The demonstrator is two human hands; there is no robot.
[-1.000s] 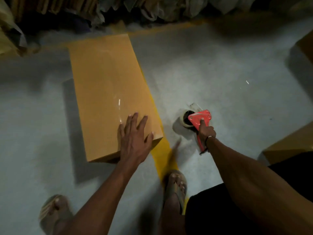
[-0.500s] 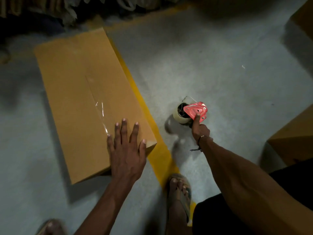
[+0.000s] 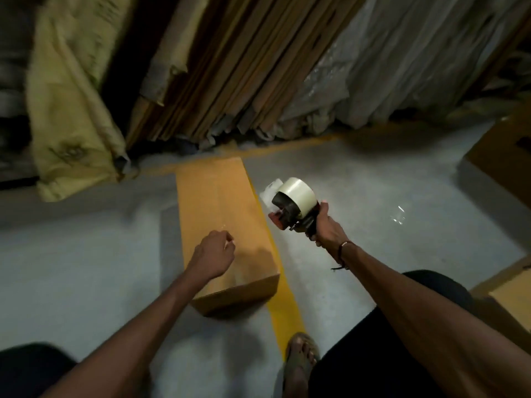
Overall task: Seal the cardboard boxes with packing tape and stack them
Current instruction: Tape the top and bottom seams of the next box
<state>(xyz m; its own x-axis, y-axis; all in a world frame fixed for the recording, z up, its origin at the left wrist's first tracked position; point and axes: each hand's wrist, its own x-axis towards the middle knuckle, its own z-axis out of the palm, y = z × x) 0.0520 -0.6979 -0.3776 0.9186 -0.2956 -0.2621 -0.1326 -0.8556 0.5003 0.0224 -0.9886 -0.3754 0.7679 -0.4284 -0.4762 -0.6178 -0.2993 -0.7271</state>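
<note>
Right hand (image 3: 326, 225) grips the tape dispenser (image 3: 293, 205); left hand (image 3: 214, 254), fingers curled, rests on the light, stiff cardboard box (image 3: 221, 208), best lifted by its ends.

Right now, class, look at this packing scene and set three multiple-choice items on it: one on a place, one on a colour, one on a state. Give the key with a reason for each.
1. Where does the long cardboard box lie?
A. on a shelf
B. on the grey floor, beside the yellow floor line
C. on top of another box

2. What colour is the floor line?
A. white
B. red
C. yellow

3. What is the right hand doing?
A. gripping the tape dispenser above the floor
B. pressing flat on the box
C. hanging idle with nothing in it

Key:
1 B: the box lies flat on the floor with the painted line running along its right edge.
2 C: the stripe beside the sandalled foot is plainly yellow.
3 A: its fingers wrap the handle of the tape dispenser, roll uppermost.
</note>
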